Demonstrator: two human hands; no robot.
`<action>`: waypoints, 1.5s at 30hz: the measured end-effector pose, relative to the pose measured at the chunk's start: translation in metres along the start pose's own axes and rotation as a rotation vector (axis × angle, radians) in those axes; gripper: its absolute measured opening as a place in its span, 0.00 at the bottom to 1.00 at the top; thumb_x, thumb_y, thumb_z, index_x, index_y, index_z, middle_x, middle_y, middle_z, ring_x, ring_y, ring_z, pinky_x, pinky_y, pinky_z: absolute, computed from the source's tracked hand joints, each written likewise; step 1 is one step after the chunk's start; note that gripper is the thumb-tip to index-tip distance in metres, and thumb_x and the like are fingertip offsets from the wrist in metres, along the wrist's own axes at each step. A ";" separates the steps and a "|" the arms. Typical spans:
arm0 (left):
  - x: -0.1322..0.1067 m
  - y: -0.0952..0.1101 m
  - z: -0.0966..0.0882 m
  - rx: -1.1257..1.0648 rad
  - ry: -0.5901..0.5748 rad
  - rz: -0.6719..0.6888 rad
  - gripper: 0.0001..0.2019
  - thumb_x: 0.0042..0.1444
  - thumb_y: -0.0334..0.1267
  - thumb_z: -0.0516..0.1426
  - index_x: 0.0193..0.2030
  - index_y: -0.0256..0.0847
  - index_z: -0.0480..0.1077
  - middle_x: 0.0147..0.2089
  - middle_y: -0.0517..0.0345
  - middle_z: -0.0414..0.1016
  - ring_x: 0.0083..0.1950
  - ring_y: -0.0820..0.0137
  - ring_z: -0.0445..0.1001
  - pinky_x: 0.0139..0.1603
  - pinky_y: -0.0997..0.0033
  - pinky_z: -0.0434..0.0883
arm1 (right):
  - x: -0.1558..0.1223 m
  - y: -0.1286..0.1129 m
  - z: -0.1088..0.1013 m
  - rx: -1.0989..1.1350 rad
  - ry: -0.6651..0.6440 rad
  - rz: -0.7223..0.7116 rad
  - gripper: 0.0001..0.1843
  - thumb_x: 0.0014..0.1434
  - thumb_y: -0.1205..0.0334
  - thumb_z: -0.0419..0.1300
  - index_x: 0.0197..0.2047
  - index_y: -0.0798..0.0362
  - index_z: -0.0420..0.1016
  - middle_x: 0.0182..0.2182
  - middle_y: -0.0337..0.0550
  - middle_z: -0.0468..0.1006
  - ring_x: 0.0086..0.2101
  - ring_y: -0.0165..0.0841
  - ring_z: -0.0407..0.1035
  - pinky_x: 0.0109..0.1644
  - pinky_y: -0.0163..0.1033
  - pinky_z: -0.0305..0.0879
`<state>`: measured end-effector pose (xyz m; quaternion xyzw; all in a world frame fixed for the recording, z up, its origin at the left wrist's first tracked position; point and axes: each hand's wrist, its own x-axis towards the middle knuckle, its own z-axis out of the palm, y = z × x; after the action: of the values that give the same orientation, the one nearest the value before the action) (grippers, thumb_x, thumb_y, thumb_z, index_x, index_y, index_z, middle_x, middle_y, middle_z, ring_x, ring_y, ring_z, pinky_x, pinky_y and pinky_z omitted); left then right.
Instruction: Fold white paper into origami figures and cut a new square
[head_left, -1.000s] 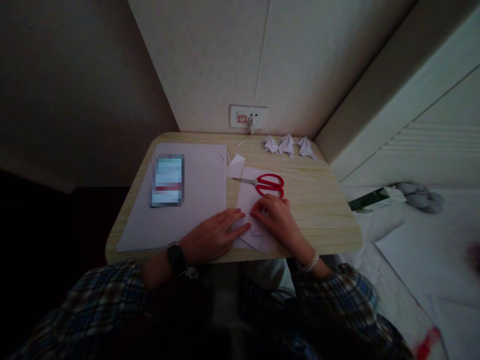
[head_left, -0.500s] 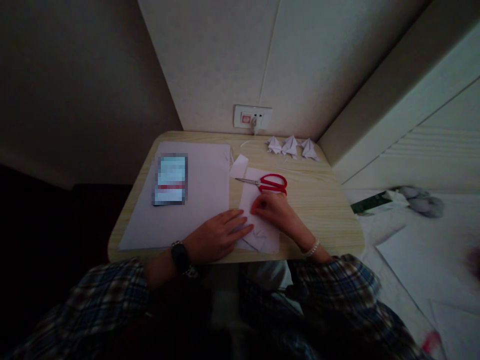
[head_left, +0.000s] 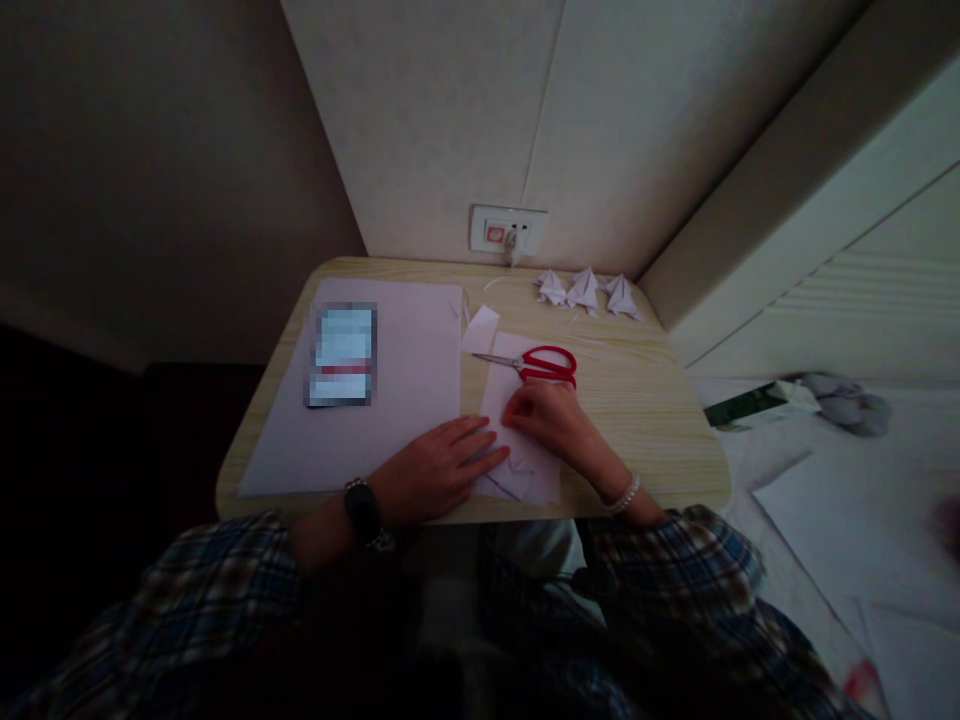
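Observation:
My left hand (head_left: 442, 465) lies flat, fingers stretched to the right over a folded piece of white paper (head_left: 514, 483) near the table's front edge. Opposite it, my right hand (head_left: 553, 418) has thumb and fingertips pinched together, low over the same paper; whatever is between them is too small to make out. Beneath the work rests a white paper sheet (head_left: 496, 392). Scissors with red handles (head_left: 517, 364) lie across that sheet's upper part, blades pointing left, just beyond my right hand. A small white paper piece (head_left: 480, 328) is left of the sheet's far end.
On the left of the wooden table (head_left: 637, 400), a pixelated phone-like device (head_left: 343, 355) rests on large white paper (head_left: 420, 340). Three folded paper figures (head_left: 583, 292) stand at the back right. A wall socket (head_left: 495, 232) holds a plug. More paper (head_left: 832, 520) lies lower right.
The view has shifted very slightly. Both hands keep nearly the same place and pose over the paper, and the scissors have not moved on the table.

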<state>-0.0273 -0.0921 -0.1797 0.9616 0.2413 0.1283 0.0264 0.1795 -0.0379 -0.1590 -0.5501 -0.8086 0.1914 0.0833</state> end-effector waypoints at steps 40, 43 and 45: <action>-0.001 -0.001 0.001 -0.036 -0.005 -0.038 0.24 0.57 0.26 0.52 0.61 0.34 0.66 0.60 0.36 0.69 0.64 0.52 0.65 0.62 0.50 0.67 | -0.064 -0.005 0.011 -0.012 0.151 -0.031 0.11 0.61 0.60 0.62 0.46 0.54 0.72 0.41 0.47 0.76 0.44 0.40 0.70 0.50 0.46 0.52; -0.001 0.000 -0.001 -0.071 0.002 -0.061 0.23 0.58 0.26 0.50 0.61 0.34 0.66 0.60 0.34 0.68 0.63 0.52 0.66 0.60 0.49 0.68 | -0.074 -0.011 0.016 -0.007 0.159 0.029 0.17 0.57 0.59 0.65 0.46 0.57 0.70 0.42 0.50 0.76 0.43 0.44 0.70 0.48 0.48 0.52; 0.001 0.002 -0.003 -0.198 0.022 -0.155 0.24 0.58 0.25 0.50 0.61 0.36 0.66 0.59 0.37 0.68 0.62 0.54 0.67 0.60 0.50 0.68 | -0.077 -0.015 0.020 -0.008 0.176 0.073 0.15 0.56 0.59 0.66 0.43 0.57 0.69 0.39 0.50 0.77 0.41 0.45 0.70 0.45 0.47 0.52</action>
<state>-0.0266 -0.0938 -0.1767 0.9312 0.3015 0.1597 0.1285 0.1889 -0.1183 -0.1652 -0.5943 -0.7782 0.1421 0.1450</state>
